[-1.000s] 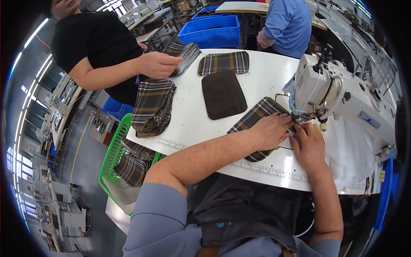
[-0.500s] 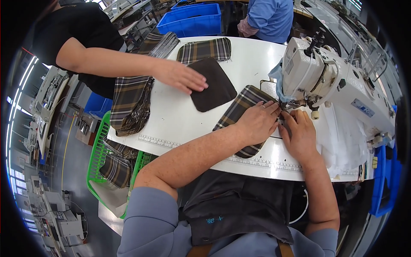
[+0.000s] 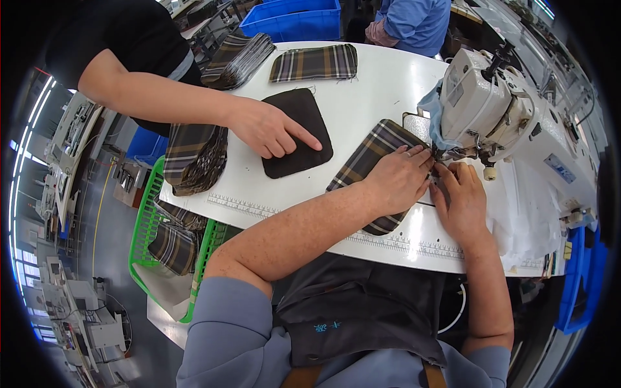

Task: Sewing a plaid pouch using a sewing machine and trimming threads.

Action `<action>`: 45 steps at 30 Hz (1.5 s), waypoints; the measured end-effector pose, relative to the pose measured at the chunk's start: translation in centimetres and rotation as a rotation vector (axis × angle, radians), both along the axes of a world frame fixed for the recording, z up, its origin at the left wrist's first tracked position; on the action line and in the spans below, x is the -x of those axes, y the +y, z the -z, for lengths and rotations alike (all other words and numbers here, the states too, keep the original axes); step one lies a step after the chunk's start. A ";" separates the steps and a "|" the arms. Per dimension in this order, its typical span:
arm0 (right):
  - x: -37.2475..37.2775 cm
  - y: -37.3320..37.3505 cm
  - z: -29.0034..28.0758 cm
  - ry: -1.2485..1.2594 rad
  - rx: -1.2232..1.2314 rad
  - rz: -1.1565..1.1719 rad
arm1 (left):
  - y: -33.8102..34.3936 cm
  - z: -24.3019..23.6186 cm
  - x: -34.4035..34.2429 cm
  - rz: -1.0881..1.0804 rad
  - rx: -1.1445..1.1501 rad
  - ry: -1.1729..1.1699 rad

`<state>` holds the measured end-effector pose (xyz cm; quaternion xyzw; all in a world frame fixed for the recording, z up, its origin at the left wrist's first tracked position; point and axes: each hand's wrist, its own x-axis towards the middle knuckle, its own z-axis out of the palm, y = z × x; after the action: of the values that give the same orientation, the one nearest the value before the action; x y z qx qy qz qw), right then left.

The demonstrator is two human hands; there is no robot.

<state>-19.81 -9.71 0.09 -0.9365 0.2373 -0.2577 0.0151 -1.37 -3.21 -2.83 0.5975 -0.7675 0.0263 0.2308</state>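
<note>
1 plaid panel (image 3: 367,158) lies beneath the flattened left hand (image 3: 399,179), beside the right hand (image 3: 462,205), whose grip I cannot tell

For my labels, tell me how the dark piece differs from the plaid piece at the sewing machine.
The dark piece is plain; the plaid piece striped both ways. A co-worker's hand is over the dark piece; the person's left hand lies on the plaid piece. Both lie on the table.
</note>
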 end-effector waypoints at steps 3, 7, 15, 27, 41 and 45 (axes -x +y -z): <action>0.0 0.1 0.0 0.003 0.005 0.002 | 0.0 0.1 0.0 0.000 0.011 -0.015; -0.1 0.2 -0.1 0.011 0.009 0.013 | 0.1 0.1 0.0 0.004 0.019 0.012; 0.0 0.1 0.1 0.004 0.003 0.013 | 0.0 0.1 0.0 0.000 0.021 0.004; -0.1 0.0 0.1 0.009 -0.012 0.013 | 0.1 0.0 -0.1 -0.011 -0.007 -0.009; -0.1 0.1 0.0 0.003 0.003 0.008 | 0.1 0.2 0.0 -0.001 -0.015 0.043; 0.0 0.0 0.1 0.002 0.000 0.008 | 0.0 0.2 -0.1 0.001 -0.024 0.049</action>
<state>-19.78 -9.67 -0.06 -0.9358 0.2412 -0.2566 0.0138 -1.27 -3.18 -3.06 0.6003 -0.7621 0.0025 0.2424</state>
